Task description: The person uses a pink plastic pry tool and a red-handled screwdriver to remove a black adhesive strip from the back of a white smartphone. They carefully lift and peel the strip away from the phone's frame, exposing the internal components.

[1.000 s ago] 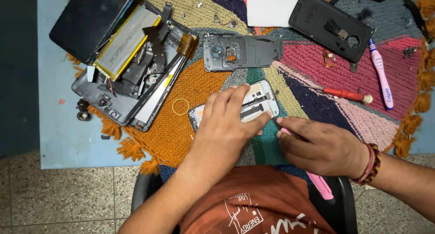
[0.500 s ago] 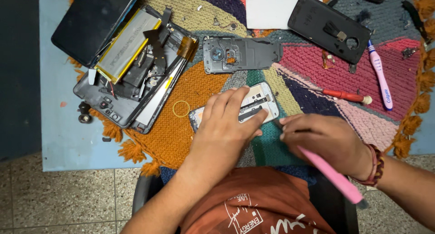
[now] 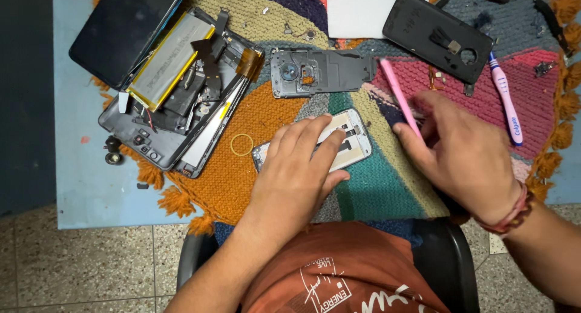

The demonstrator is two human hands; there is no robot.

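Pressing flat with fingers spread, the left hand (image 3: pixel 296 168) pins the opened phone (image 3: pixel 345 144) under its fingertips; the right hand (image 3: pixel 466 152), just beside, pinches a pink tool (image 3: pixel 398 95) pointing away from its fingers.

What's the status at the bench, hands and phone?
Left hand pressing flat on the opened phone. Right hand holding pink tool, tip off the phone. Nothing blocking.

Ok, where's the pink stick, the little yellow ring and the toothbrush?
Thin pink plastic stick (image 3: pixel 397 95), head view, middle of its shaft above the right hand.
Small yellow rubber ring (image 3: pixel 241 144), head view, its rim.
Pink-and-white toothbrush (image 3: pixel 506 102), head view, its handle.
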